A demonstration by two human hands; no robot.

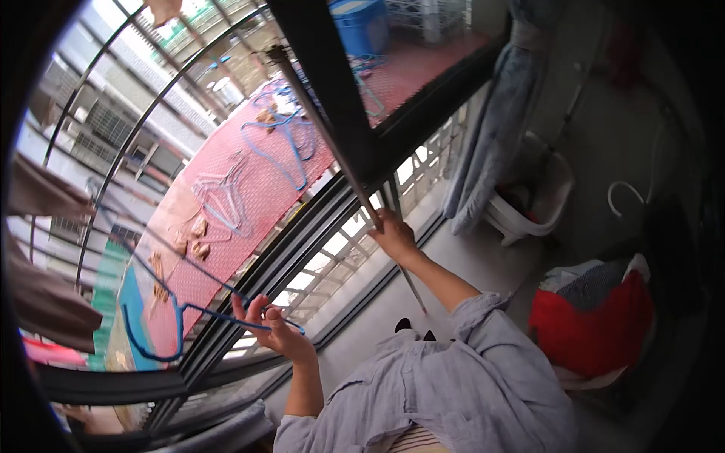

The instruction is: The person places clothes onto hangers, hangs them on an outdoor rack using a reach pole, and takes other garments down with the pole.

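My left hand [276, 332] is closed on one end of a blue clothes hanger [180, 328], whose hook end and long arms reach out to the left, in front of the window bars. No garment hangs on it. My right hand [394, 238] grips a long metal pole [326, 130]. The pole slants from the upper left, past the window frame, down toward the floor by my feet. Its top end [276, 54] looks dark and forked, though blurred. Beyond the frame, more blue hangers [291, 151] and white hangers [223, 192] lie on a pink perforated mat [249, 143].
A dark sliding window frame [362, 113] stands before me, with curved bars [113, 162] outside. Brown garments [49, 294] hang at far left. To the right are a grey-blue towel [495, 128], a white tub [540, 200] and a red bag [593, 325] with cloth. A blue bucket [359, 26] stands outside.
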